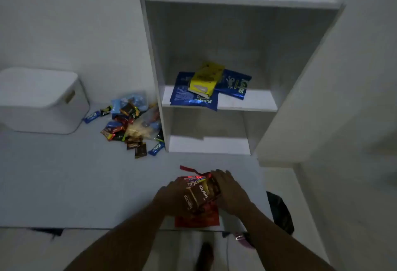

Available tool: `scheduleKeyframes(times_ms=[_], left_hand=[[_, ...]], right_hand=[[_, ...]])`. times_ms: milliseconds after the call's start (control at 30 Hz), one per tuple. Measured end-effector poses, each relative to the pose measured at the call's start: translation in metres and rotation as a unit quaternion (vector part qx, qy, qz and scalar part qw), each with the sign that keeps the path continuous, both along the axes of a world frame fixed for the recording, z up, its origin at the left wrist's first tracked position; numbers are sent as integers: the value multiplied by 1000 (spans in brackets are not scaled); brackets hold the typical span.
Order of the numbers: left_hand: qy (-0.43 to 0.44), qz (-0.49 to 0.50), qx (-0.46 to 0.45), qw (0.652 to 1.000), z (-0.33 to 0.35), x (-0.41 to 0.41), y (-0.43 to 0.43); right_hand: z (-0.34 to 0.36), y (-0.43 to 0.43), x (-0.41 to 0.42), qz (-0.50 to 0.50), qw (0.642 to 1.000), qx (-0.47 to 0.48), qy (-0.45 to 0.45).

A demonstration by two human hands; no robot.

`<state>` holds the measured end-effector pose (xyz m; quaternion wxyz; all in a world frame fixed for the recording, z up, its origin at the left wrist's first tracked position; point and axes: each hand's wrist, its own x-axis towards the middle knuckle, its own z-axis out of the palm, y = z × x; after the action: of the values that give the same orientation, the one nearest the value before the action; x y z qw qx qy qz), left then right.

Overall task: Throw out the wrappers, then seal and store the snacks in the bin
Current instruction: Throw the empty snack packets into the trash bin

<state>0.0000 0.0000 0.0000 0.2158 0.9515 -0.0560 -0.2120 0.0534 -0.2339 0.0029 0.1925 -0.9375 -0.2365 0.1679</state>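
Observation:
Both hands hold a stack of brown Nextar snack packs (200, 194) near the front edge of the white table (75, 184). My left hand (171, 195) grips the stack's left side and my right hand (231, 193) presses its right side. Under the stack lies a red snack bag (196, 220) with a torn red strip (189, 169) at its top. A heap of small snacks and wrappers (131, 123) lies on the table beside the shelf. The white lidded bin (40, 99) stands at the far left.
A white open shelf unit (236, 56) stands at the back of the table. Its middle shelf holds blue snack bags (194, 94) and a yellow box (206, 79). A black bag (279, 212) hangs past the table's right edge. A white wall rises on the right.

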Motion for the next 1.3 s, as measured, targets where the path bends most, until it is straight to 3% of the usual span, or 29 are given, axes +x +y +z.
scheduleKeyframes(times_ms=[133, 300, 467, 600, 933, 1033, 1167, 1300], left_hand=[[0, -6, 1, 1000, -18, 15, 2], [-16, 34, -6, 999, -42, 22, 0], [-21, -31, 44, 998, -64, 24, -4], [-6, -74, 31, 997, -79, 23, -10], [-69, 110, -45, 990, -37, 31, -21], [-31, 161, -76, 984, -24, 32, -14], [-39, 177, -199, 963, 1, 33, -10], [0, 189, -264, 946, 20, 32, -24]], right_hand=[[-5, 4, 29, 60, 994, -94, -12], [-27, -31, 64, 104, 993, -45, -27], [-27, -66, 84, 0, 998, 58, 14], [-32, -60, 84, -71, 992, 105, 28], [-39, -28, 54, -224, 960, 167, 11], [-30, -24, 36, -278, 946, 167, -7], [-15, -27, 13, -333, 924, 184, -39], [-8, -38, -20, -401, 886, 223, -65]])
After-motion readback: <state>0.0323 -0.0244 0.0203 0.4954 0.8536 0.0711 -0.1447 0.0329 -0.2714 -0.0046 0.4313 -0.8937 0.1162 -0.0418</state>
